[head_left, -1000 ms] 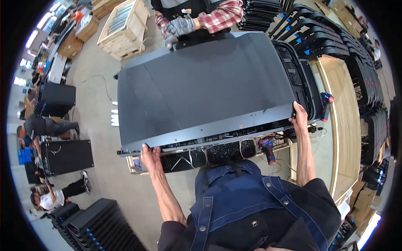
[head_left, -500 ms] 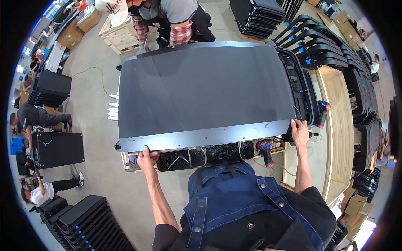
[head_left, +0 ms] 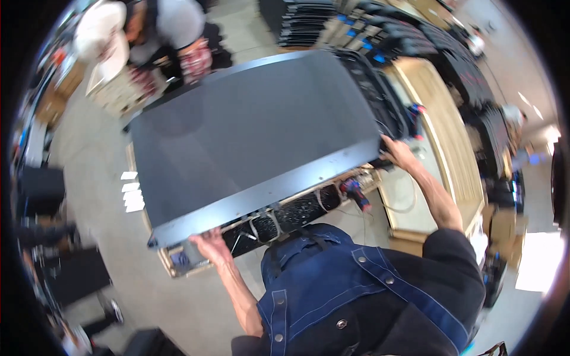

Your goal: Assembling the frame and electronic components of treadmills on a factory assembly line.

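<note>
Matte black rectangular panel (head_left: pixel 255 130) with metallic front flange (head_left: pixel 270 193) lies above a wood-framed bench (head_left: pixel 190 272). Left hand (head_left: pixel 212 246) and right hand (head_left: pixel 399 152) touch its front edge; finger closure cannot be determined. Concrete floor (head_left: pixel 92 154) extends leftward.

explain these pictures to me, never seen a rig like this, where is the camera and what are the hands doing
There is no robot here, just a person in a blue apron using bare hands. The camera sits on their head and looks down through a fisheye lens, so straight edges bend. The left hand and right hand are at the near edge of a large dark panel; blur hides how firmly they grip. In front of that edge are black bins of small parts, with a red-and-blue power tool beside them. A wooden box stands to the right, and a co-worker is beyond the far edge.
</note>
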Action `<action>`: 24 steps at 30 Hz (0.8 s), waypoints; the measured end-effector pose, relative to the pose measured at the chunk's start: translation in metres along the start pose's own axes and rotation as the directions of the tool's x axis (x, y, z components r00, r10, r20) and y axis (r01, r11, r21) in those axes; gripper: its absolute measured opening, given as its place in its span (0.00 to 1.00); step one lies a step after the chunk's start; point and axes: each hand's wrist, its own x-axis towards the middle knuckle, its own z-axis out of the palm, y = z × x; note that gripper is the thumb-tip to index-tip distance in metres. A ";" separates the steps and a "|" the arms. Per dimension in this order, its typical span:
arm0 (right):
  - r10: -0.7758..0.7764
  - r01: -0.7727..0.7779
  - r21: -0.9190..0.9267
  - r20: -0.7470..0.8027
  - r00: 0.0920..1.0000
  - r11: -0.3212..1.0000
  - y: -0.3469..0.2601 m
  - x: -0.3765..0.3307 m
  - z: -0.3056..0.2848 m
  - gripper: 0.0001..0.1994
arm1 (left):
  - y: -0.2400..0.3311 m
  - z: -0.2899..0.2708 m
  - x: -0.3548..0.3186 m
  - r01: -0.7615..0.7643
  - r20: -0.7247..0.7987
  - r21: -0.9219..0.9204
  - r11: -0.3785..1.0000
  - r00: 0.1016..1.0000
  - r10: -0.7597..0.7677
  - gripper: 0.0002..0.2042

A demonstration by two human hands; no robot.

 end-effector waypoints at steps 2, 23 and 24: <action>-0.013 0.013 -0.023 -0.027 1.000 1.000 0.003 0.000 0.000 0.37 | 0.004 0.016 -0.005 -0.038 0.004 0.063 0.997 0.999 0.038 0.36; 0.743 -0.056 0.858 -0.407 0.531 0.510 0.100 -0.066 0.054 0.15 | -0.051 0.003 -0.029 0.017 -0.372 0.120 0.993 0.928 0.029 0.37; 0.798 -0.162 0.905 -0.247 0.550 0.393 0.138 -0.067 0.083 0.19 | -0.059 -0.022 -0.038 0.256 -0.188 0.271 0.928 0.959 -0.210 0.32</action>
